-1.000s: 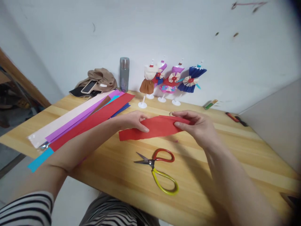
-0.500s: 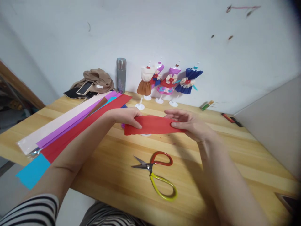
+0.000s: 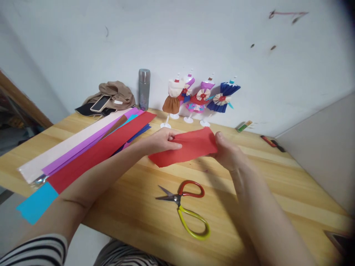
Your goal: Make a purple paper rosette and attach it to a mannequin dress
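Note:
A red rectangle of crepe paper (image 3: pixel 194 146) is held above the wooden table (image 3: pixel 133 207), slightly tilted with its right end higher. My left hand (image 3: pixel 163 142) pinches it from the left, the thumb lying on top and the fingers partly hidden. At the right end my right hand (image 3: pixel 229 149) grips the paper's edge; its fingers are mostly hidden behind the thumb and palm. Below the paper, scissors (image 3: pixel 176 199) with one red and one yellow handle lie on the table, blades spread and pointing left.
Long crepe paper strips (image 3: pixel 102 149) in several colours lie at left. Behind stand small dress forms (image 3: pixel 203 96) in paper dresses and a grey flask (image 3: pixel 144 88). A phone (image 3: pixel 100 103) rests by brown cloth (image 3: pixel 118 92). A green object (image 3: pixel 244 126) lies near the wall.
The red paper has turned, its right end rising and left end dropping. My left hand has slid inward along it, and my right hand's fingers have closed behind the right edge.

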A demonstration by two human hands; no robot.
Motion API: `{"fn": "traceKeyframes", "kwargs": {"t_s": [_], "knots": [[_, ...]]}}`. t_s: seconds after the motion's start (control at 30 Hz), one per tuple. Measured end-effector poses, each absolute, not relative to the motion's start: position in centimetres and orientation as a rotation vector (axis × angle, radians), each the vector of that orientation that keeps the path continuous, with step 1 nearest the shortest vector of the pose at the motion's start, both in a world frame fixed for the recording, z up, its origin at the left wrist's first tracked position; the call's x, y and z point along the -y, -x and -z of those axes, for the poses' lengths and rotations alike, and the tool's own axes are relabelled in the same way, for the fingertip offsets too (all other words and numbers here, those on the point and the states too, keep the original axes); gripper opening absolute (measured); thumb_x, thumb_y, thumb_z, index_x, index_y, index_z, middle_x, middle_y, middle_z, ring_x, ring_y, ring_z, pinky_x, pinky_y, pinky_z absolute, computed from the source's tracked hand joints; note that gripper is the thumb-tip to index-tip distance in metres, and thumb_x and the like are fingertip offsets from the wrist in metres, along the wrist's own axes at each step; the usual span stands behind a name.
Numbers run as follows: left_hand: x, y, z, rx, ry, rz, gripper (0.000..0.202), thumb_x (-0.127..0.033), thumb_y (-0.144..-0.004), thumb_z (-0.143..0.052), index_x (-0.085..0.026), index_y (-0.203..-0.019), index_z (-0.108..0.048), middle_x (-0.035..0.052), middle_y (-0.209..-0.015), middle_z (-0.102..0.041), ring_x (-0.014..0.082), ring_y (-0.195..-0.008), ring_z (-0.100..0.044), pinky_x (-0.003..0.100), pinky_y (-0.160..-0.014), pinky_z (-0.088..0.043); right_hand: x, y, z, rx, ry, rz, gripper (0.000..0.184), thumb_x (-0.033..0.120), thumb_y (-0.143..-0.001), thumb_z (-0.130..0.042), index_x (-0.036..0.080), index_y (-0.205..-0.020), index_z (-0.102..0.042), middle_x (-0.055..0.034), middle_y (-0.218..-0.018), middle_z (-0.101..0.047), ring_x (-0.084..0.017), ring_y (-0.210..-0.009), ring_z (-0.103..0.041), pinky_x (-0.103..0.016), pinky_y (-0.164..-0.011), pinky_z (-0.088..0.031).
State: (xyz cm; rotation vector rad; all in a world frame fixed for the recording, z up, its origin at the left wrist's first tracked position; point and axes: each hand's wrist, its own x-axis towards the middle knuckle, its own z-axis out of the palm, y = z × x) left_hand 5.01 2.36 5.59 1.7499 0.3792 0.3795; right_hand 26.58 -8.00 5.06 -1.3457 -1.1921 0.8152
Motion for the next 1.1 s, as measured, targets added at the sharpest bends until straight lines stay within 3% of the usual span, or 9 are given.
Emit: {"fn": "traceKeyframes", "kwargs": {"t_s": [0.17,0.47,0.57,0.7,0.73,0.8,0.87,0.97,1.1], "knots": [[-2.8,-4.3,-6.6,-0.371,-1.930,-0.245,0.016,-0.025,-0.069,-0.071,-0.014,-0.081,-0.073,0.0009,-0.073,-0.071,0.0128,-0.062,-0.062,0.020,-0.054,-0.042,8.3,-25.7,-5.4,1.109,1.377,-0.793,0.033,0.052,-0.058,-0.087,0.023,-0.064,-0.072,-0.0008,-0.057,-0.068,-0.014,-0.047,-0.057,-0.027,-0.045,-0.045],[-4.8,-1.7,-9.1,-0.534,-1.980,-0.116,0.019,-0.032,-0.075,-0.070,-0.014,-0.080,-0.074,0.0011,-0.065,-0.067,0.0122,-0.056,-0.058,0.022,-0.053,-0.042,8.6,-26.1,-5.9,1.021,1.320,-0.348,0.020,0.041,-0.065,-0.082,0.024,-0.068,-0.073,0.0019,-0.057,-0.067,-0.012,-0.047,-0.054,-0.025,-0.045,-0.044],[-5.3,-1.3,-9.5,-0.796,-2.164,-0.465,0.015,-0.028,-0.075,-0.071,-0.015,-0.081,-0.074,0.0014,-0.066,-0.065,0.0143,-0.061,-0.058,0.025,-0.058,-0.043,8.2,-26.4,-5.5,0.903,1.220,-0.487,0.022,0.042,-0.063,-0.084,0.024,-0.071,-0.073,0.0014,-0.058,-0.068,-0.015,-0.049,-0.061,-0.028,-0.049,-0.052],[-3.7,-1.6,-10.0,-1.081,-2.247,-1.217,0.022,-0.020,-0.083,-0.062,-0.015,-0.101,-0.073,0.0082,-0.099,-0.070,0.0205,-0.093,-0.060,0.031,-0.080,-0.047,7.5,-26.6,-5.1,0.762,1.063,-0.599,0.021,0.033,-0.060,-0.087,0.022,-0.069,-0.072,0.0012,-0.062,-0.071,-0.015,-0.057,-0.067,-0.029,-0.061,-0.059],[-2.8,-1.8,-10.0,-1.016,-2.221,-1.218,0.016,-0.025,-0.084,-0.062,-0.015,-0.091,-0.073,0.0076,-0.091,-0.070,0.0197,-0.087,-0.061,0.031,-0.077,-0.047,7.3,-26.5,-5.0,0.739,1.030,-0.616,0.020,0.031,-0.060,-0.087,0.022,-0.069,-0.071,0.0015,-0.063,-0.071,-0.014,-0.059,-0.068,-0.028,-0.063,-0.060],[-0.9,-2.6,-9.4,-0.714,-2.150,-0.764,0.031,-0.039,-0.084,-0.065,-0.014,-0.066,-0.069,0.0058,-0.068,-0.065,0.0167,-0.067,-0.059,0.028,-0.062,-0.045,7.1,-26.2,-4.8,0.709,0.978,-0.666,0.018,0.027,-0.062,-0.086,0.022,-0.071,-0.071,0.0017,-0.068,-0.073,-0.014,-0.061,-0.069,-0.026,-0.063,-0.060],[0.6,-3.9,-8.1,-0.433,-1.823,-0.301,0.036,-0.050,-0.081,-0.068,-0.014,-0.077,-0.073,0.0090,-0.082,-0.071,0.0183,-0.071,-0.065,0.027,-0.060,-0.048,7.0,-25.4,-4.4,0.689,0.943,-0.730,0.016,0.024,-0.064,-0.084,0.022,-0.074,-0.071,0.0009,-0.074,-0.075,-0.014,-0.063,-0.070,-0.025,-0.059,-0.059],[1.3,-5.9,-5.9,-0.371,-1.165,-0.339,0.042,-0.053,-0.077,-0.073,-0.017,-0.098,-0.070,0.0123,-0.115,-0.070,0.0207,-0.092,-0.069,0.034,-0.081,-0.056,7.0,-24.0,-3.5,0.670,0.941,-0.836,0.017,0.023,-0.064,-0.083,0.023,-0.077,-0.073,-0.0003,-0.076,-0.077,-0.016,-0.062,-0.069,-0.025,-0.053,-0.058],[0.2,-7.0,-4.6,-0.320,-0.823,-0.680,0.027,-0.039,-0.087,-0.066,-0.019,-0.106,-0.067,0.0103,-0.115,-0.071,0.0240,-0.111,-0.066,0.041,-0.101,-0.051,7.0,-22.6,-2.5,0.694,1.029,-0.910,0.019,0.028,-0.062,-0.086,0.020,-0.072,-0.072,-0.0004,-0.068,-0.074,-0.012,-0.050,-0.061,-0.023,-0.045,-0.051]]}}
